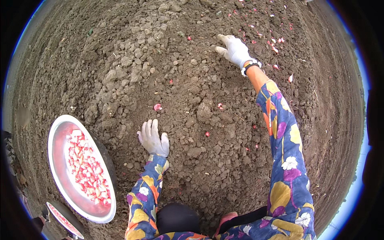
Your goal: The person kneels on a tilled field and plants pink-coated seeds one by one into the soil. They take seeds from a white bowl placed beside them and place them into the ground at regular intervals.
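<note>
My left hand [153,139], in a pale, soiled glove, rests palm down on the crumbly soil [180,120] with its fingers apart. Just beyond its fingertips lies a pink clove-like piece [157,106]. Farther out to the right, my right hand [231,49], gloved in white, reaches over the soil with thumb and fingers spread; nothing shows between them. Several red and white pieces [274,49] lie scattered to the right of it. Smaller red pieces [207,134] dot the soil between my arms. Whether the hands press into the soil is unclear.
A metal basin [52,156] holding many red and white cloves stands tilted at my left. Behind it, at the lower left, is a second basin [57,217] with similar contents, beside another person's hand [45,214]. My knee [177,218] is at the bottom.
</note>
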Tool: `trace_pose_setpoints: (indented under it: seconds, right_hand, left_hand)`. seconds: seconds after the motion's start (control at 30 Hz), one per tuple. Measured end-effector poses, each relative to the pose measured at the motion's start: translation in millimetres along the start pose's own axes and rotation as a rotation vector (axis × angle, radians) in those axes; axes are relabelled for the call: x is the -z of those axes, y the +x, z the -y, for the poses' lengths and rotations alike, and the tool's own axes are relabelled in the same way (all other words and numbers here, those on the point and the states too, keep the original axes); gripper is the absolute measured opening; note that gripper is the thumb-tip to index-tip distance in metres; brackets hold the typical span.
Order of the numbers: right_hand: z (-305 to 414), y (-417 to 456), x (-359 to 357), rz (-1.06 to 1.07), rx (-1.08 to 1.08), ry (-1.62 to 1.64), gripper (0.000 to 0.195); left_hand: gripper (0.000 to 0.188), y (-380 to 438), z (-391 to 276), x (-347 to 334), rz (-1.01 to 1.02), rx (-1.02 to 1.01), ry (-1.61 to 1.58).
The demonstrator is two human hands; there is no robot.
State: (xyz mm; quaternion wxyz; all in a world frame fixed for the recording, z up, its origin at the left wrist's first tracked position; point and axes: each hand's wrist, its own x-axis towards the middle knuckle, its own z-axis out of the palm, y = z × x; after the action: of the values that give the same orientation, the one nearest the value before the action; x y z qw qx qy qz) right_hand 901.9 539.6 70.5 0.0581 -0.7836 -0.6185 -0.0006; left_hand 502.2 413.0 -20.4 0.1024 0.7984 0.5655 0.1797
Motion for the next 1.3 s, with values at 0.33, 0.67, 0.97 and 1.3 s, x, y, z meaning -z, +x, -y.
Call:
trace_pose_setpoints:
  seconds: [0.33,0.67,0.97,1.3]
  right_hand:
    - [124,-76,-38,-0.031,-0.083,0.03,0.058]
    - [275,-249,-29,0.015,0.053,0.259,0.054]
    - [362,-445,-55,0.102,0.651,0.431,0.039]
    - [353,-441,-56,0.109,0.669,0.422,0.036]
  left_hand:
    - [0.056,-1,-4,-1,-0.044,-0.004,-0.037]
    - [0.037,-55,49,113,0.097,0.182,-0.951]
    - [0.065,-326,92,140,0.273,-0.152,0.031]
    - [0.058,-284,129,147,0.317,-0.584,-0.017]
